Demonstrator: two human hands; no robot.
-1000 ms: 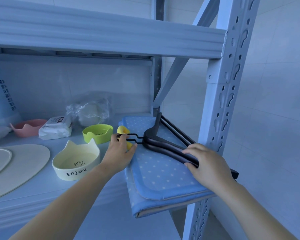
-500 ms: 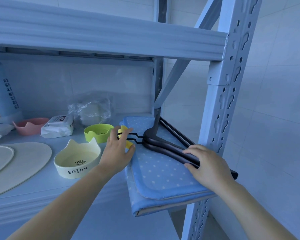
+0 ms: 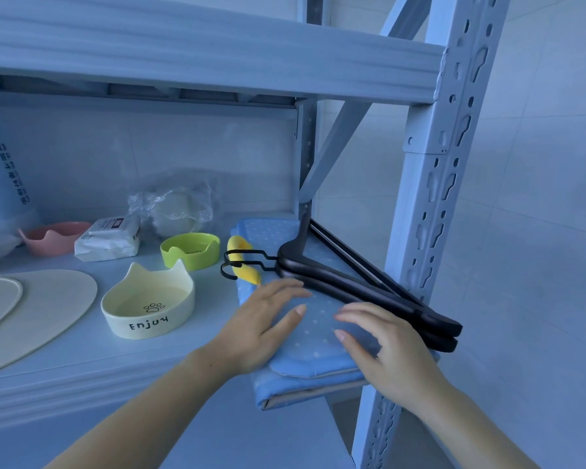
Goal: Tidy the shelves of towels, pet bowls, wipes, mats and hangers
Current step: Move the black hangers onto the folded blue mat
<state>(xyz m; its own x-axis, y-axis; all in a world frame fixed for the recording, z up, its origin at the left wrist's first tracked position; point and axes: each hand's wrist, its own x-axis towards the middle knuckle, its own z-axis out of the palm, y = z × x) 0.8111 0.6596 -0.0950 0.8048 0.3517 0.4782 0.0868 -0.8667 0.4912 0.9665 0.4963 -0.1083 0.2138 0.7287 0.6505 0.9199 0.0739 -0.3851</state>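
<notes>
Your blue mat [image 3: 318, 319] carries small white dots; the hangers [image 3: 335, 275] are black. You see a lime-green bowl [image 3: 190, 257], a pink bowl [image 3: 55, 240], and a cream bowl [image 3: 149, 323] with a black paw print and black "Enjoy" lettering. The oval mats [image 3: 48, 299] are beige, the wipes pack [image 3: 109, 236] white.

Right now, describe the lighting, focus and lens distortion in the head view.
Head view: heavy blue cast, dim even light, no glare; the wide-angle lens bows the upper shelf and tilts the upright post; the cream bowl lettering reads sharp.
</notes>
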